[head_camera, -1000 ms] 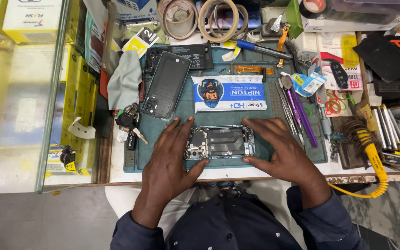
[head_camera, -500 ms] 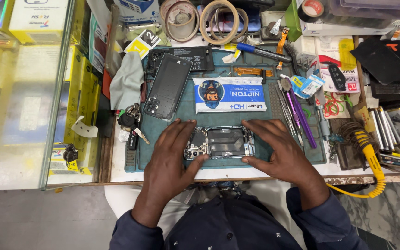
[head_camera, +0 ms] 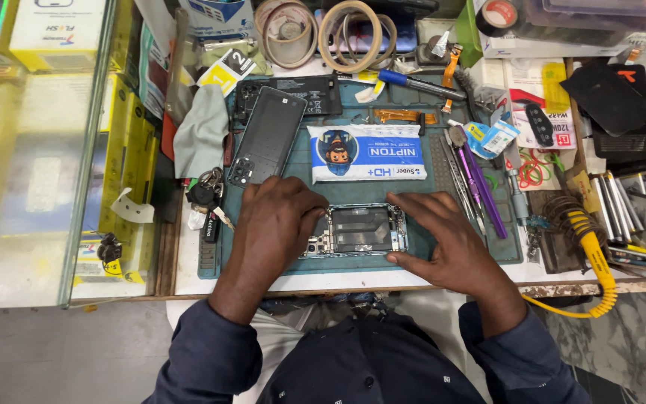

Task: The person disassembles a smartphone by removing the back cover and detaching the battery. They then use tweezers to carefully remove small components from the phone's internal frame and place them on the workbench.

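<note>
An opened phone body point(head_camera: 360, 229) with bare internals lies flat on the teal work mat point(head_camera: 428, 247) near the bench's front edge. My left hand point(head_camera: 274, 224) rests on its left end, fingers curled over the camera corner. My right hand point(head_camera: 443, 239) lies flat against its right end, thumb along the lower edge. Both hands hold the phone between them. A detached dark back cover point(head_camera: 267, 135) lies tilted on the mat beyond my left hand.
A white and blue packet point(head_camera: 368, 152) lies just behind the phone. Tweezers and a purple tool point(head_camera: 480, 187) sit to the right, a yellow coiled cable point(head_camera: 596, 254) further right. Keys point(head_camera: 207, 194) lie left, tape rolls point(head_camera: 353, 26) at the back, a glass case point(head_camera: 31, 150) far left.
Both hands stay on the phone body. My fingers have shifted slightly on its ends; the phone has not visibly moved.
</note>
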